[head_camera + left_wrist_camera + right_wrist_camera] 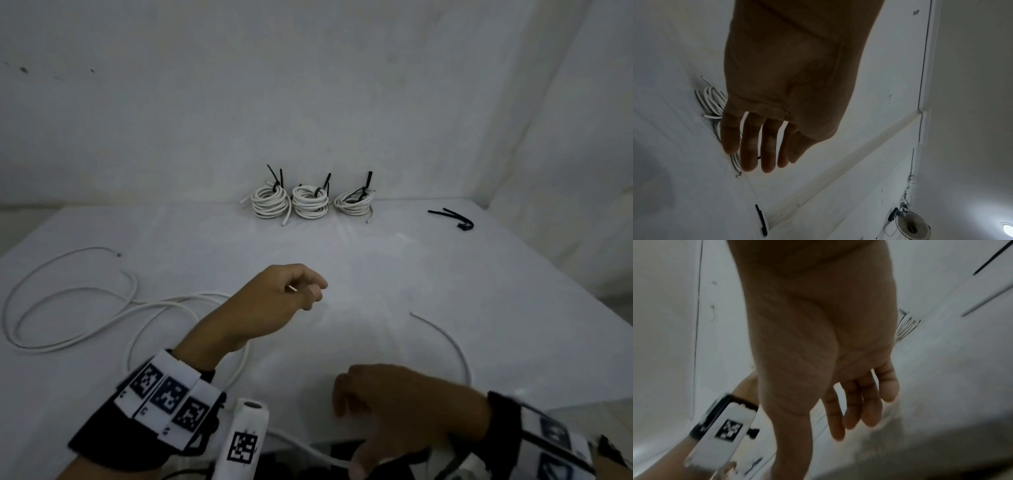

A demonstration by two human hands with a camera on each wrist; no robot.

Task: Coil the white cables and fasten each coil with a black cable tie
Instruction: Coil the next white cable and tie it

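Flanking 3 tied coils (pixel 310 202): spare black ties (pixel 455 219), loose white cable (pixel 78 308).

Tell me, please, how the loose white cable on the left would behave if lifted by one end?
The loose white cable lies in wide, smooth loops, so it is probably springy rather than limp. Its length would likely trail across the table. It looks thin, probably light.

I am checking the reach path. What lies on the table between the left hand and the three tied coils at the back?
In the head view, only bare white table lies between the left hand and the tied coils.
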